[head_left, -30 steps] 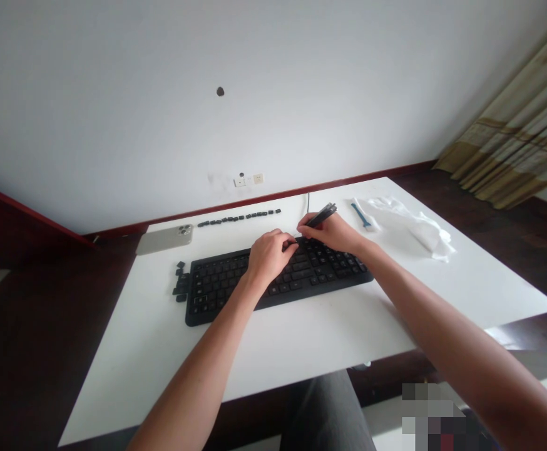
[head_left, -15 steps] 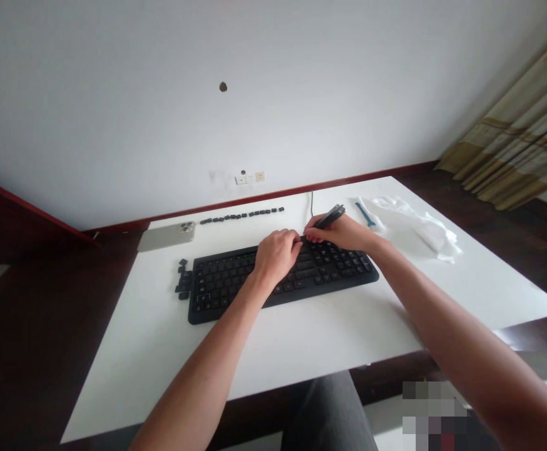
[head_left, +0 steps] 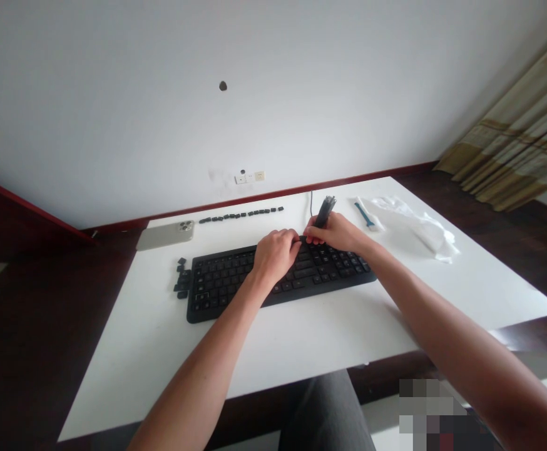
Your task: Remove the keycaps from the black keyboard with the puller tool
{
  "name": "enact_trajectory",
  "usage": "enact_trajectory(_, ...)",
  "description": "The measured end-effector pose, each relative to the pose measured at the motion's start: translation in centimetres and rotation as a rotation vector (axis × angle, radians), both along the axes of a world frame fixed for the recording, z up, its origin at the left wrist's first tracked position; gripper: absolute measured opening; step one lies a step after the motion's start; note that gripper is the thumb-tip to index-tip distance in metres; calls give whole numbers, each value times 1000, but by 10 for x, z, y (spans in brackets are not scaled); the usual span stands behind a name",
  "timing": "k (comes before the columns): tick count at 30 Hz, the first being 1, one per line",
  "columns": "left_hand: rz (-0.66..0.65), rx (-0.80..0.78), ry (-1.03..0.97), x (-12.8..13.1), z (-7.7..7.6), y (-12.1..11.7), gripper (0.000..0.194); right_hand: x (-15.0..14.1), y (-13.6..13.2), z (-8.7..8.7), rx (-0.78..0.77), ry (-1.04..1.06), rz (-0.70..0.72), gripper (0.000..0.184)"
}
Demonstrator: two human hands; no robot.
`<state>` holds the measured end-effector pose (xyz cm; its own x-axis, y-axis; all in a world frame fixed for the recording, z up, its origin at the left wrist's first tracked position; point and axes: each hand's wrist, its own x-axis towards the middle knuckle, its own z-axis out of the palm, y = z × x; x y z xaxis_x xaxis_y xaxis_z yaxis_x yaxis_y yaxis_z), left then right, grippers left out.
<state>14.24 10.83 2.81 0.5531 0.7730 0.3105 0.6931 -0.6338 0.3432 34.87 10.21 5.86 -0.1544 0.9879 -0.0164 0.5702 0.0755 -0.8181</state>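
A black keyboard (head_left: 307,274) lies at a slant on the white table (head_left: 170,363). My left hand (head_left: 277,254) rests over its upper middle, fingers curled in and the thumb close to the forefinger; its fingertips and anything in them are hidden. Just right of it, near the keyboard's far edge, my right hand (head_left: 330,233) is closed on a slim black brush-like tool (head_left: 325,212). The tool stands nearly upright, its splayed greyish end on top and its lower end hidden by the fingers. Loose black keycaps (head_left: 182,279) lie beside the keyboard's left end.
A row of several keycaps (head_left: 240,214) stretches along the table's far side. At the back left lies a phone (head_left: 163,236). A blue brush (head_left: 365,215) and crumpled white tissue (head_left: 414,222) lie to the right. A cable (head_left: 311,203) runs over the far edge.
The black tool in my right hand has swung from leaning right to nearly upright, the right hand turning with it. My left hand has stayed in place on the keyboard.
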Motion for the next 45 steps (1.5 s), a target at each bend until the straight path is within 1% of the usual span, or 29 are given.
enact_trajectory(4,7,-9,-16,1,0,-1,7,0,0,0,-56,59,5,19)
enact_trajectory(9,12,-31,-33,1,-1,1,18,1,0,1,-29,49,34,18)
enact_trajectory(12,-12,-22,-27,0,-1,2,16,-2,0,-2,-49,84,-14,17)
enact_trajectory(17,-32,-26,-44,1,-2,2,18,-5,2,-8,-185,294,-129,12)
enact_trajectory(20,-35,-40,-46,2,-2,1,18,-4,3,-9,-229,356,-151,14)
enact_trajectory(22,-34,-44,-42,2,-2,1,18,-5,2,-8,-214,343,-131,14)
enact_trajectory(25,-27,-46,-47,2,-1,1,18,-8,1,-8,-131,254,-115,10)
enact_trajectory(27,-28,-51,-55,2,-1,1,17,-11,0,-9,-65,189,-146,8)
enact_trajectory(30,-38,-53,-56,2,-1,2,17,-14,1,-12,-12,146,-183,14)
enact_trajectory(33,-39,-36,-46,3,-1,1,18,-13,2,-13,-5,132,-165,17)
enact_trajectory(36,-30,-26,-50,4,-1,0,18,-13,2,-11,-27,137,-178,15)
enact_trajectory(39,-31,-25,-58,4,-1,-1,17,-14,2,-9,-105,216,-206,12)
enact_trajectory(41,-32,-20,-61,4,-1,-1,18,-15,1,-9,-157,292,-192,11)
enact_trajectory(43,-35,-16,-69,4,-1,-1,19,-15,1,-10,-135,289,-179,9)
enact_trajectory(45,-38,-19,-84,4,-2,0,18,-14,1,-11,-87,234,-168,6)
